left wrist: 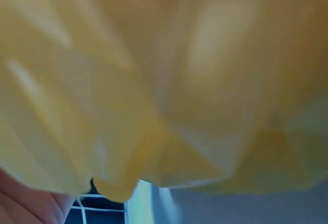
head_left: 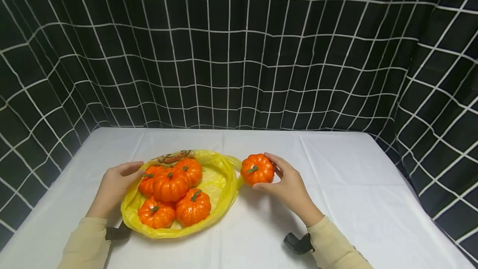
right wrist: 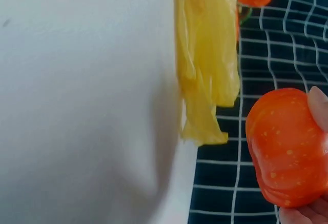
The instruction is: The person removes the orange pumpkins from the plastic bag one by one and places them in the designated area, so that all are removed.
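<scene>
A yellow plastic bag (head_left: 220,215) lies with its mouth spread wide, holding several small orange pumpkins (head_left: 171,184) with green stems. My left hand (head_left: 118,184) touches the bag's left rim; in the left wrist view the yellow plastic (left wrist: 154,80) fills most of the picture, with part of the hand (left wrist: 31,206) at the lower left corner. To the right of the bag, my right hand (head_left: 289,186) grips one pumpkin (head_left: 257,169) between thumb and fingers. The right wrist view shows that pumpkin (right wrist: 287,147) between the fingertips, apart from the bag (right wrist: 207,55).
A white cloth (head_left: 336,169) covers the table. Behind it and along both sides hangs a dark curtain (head_left: 239,53) with a white grid. Black straps (head_left: 298,244) show at both wrists.
</scene>
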{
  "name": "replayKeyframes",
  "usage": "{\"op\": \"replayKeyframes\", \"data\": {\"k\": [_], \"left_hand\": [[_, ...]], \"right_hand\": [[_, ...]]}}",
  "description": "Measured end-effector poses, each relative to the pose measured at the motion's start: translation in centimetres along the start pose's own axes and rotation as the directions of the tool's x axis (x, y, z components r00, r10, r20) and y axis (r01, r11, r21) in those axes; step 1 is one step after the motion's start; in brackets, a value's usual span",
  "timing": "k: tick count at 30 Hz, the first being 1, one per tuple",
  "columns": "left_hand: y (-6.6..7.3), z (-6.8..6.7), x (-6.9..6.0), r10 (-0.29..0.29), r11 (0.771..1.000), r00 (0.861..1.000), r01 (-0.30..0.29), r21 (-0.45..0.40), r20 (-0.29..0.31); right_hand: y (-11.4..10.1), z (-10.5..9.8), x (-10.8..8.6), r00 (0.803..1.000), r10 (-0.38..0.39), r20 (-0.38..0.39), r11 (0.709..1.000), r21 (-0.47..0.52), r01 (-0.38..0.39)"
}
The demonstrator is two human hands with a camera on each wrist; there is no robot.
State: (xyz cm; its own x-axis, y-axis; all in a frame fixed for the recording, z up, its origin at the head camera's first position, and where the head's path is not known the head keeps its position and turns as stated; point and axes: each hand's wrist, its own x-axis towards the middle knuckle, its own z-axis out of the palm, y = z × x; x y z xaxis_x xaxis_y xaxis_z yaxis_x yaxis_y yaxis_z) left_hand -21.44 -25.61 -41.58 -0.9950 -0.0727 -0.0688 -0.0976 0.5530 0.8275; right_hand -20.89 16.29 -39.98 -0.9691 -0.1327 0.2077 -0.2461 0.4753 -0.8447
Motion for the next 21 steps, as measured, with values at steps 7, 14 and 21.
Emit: {"op": "replayKeyframes", "data": {"k": [7, 14, 21], "left_hand": [[-0.1, 0.0, 0.0, -0.022, 1.0, 1.0, 0.022, -0.001, 0.007], [-0.1, 0.1, 0.0, -0.044, 0.999, 0.999, 0.045, -0.03, 0.023], [0.0, 0.1, -0.1, -0.047, 0.998, 0.999, 0.047, -0.031, 0.025]], "right_hand": [[0.9, -1.2, -0.3, 0.997, 0.07, -0.031, 0.995, 0.07, -0.068], [1.6, -1.8, -0.4, 0.992, 0.123, -0.03, 0.986, 0.12, -0.119], [2.6, -2.2, -0.1, 0.985, 0.173, -0.021, 0.975, 0.147, -0.168]]}}
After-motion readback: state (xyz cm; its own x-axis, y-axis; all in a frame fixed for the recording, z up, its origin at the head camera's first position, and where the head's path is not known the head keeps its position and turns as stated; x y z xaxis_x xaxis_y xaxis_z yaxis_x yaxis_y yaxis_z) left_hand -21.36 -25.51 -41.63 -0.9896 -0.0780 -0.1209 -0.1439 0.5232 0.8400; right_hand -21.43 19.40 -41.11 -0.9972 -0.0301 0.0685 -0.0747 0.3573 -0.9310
